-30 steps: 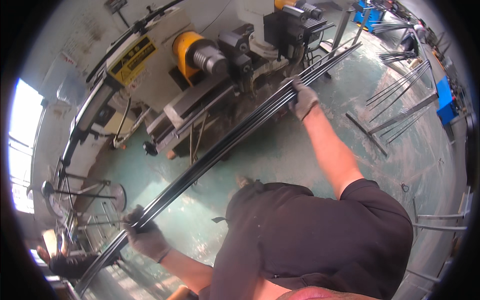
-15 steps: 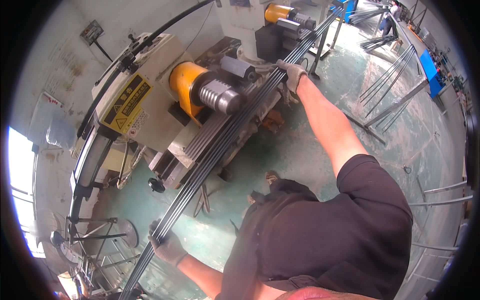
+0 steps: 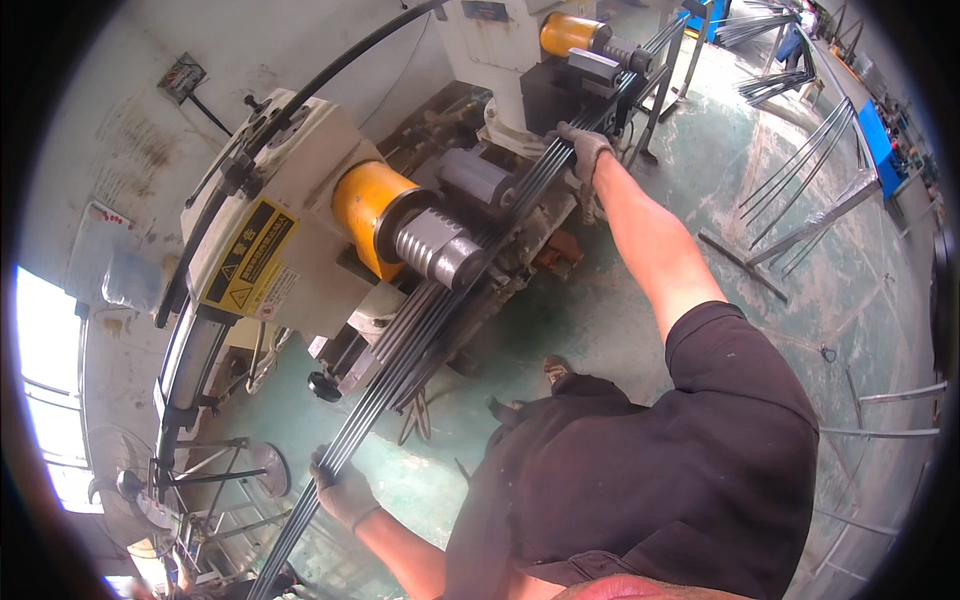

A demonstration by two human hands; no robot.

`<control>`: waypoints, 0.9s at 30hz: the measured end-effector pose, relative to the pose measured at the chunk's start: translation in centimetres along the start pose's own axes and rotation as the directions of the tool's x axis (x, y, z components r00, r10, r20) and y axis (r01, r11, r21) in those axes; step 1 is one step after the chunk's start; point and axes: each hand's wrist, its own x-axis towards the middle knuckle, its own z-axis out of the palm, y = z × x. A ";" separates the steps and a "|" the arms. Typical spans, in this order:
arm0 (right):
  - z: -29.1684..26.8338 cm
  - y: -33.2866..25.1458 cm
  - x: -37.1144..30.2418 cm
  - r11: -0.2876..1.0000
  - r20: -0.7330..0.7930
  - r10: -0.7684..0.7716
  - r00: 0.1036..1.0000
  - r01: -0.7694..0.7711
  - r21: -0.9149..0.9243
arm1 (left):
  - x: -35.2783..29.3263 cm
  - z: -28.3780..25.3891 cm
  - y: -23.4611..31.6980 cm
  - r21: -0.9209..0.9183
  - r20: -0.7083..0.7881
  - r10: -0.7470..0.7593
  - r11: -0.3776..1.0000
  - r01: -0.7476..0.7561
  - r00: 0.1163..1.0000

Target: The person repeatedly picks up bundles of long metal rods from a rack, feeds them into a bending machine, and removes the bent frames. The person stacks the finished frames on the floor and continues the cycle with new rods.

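A bundle of several long, thin dark metal tubes (image 3: 362, 420) runs diagonally from the lower left to the upper right. My left hand (image 3: 345, 495), in a grey work glove, is closed round the bundle near its lower left part. Farther up, my gloved right hand (image 3: 588, 150) grips the same tubes. Between my hands they pass along a machine, close by a ribbed steel roller (image 3: 437, 248) that sticks out of a yellow-orange housing (image 3: 375, 215). A smooth grey cylinder (image 3: 477, 178) sits beside the roller. Both thumbs and some fingertips are partly hidden.
A second yellow unit (image 3: 573, 35) stands at the far end. The machine's cream body (image 3: 320, 150) carries a yellow warning label (image 3: 252, 255). A black hose arches over it. More bent rods (image 3: 800, 165) rest on a rack at right; a fan (image 3: 125, 485) stands at lower left.
The tubes have shifted in toward the machine and now lie against or under the ribbed roller's end. Both hands keep their grip. The view has moved slightly.
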 end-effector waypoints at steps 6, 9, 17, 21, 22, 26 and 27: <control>4.4 0.1 -5.8 0.997 -0.170 -0.008 0.985 -0.005 -0.076 | 0.7 1.0 -4.9 0.266 0.256 0.054 0.956 -0.124 0.965; 4.8 -0.7 -5.2 0.997 -0.165 0.005 0.986 -0.018 -0.078 | 3.1 -0.3 -6.1 0.569 0.541 0.172 0.645 -0.510 0.823; -2.4 -1.2 6.3 0.999 -0.030 -0.031 0.999 0.030 -0.021 | 3.4 1.3 -3.7 -0.099 0.425 -0.192 0.962 0.256 0.885; -1.7 -2.4 6.2 0.996 -0.003 -0.019 1.000 0.019 0.088 | 4.5 -1.1 -1.8 0.306 0.236 0.177 0.920 -0.246 0.955; -1.8 -2.2 6.2 0.995 -0.013 -0.015 1.000 0.017 0.094 | 4.3 -1.6 -2.5 0.506 0.379 0.292 0.729 -0.461 0.878; -1.2 1.0 3.6 0.965 -0.212 -0.118 0.970 0.062 -0.255 | 4.1 0.4 -4.8 0.444 0.390 0.165 0.828 -0.342 0.906; -2.0 2.7 4.2 0.908 -0.213 -0.194 0.957 0.093 -0.409 | 3.7 1.7 -5.8 0.392 0.369 0.105 0.883 -0.257 0.924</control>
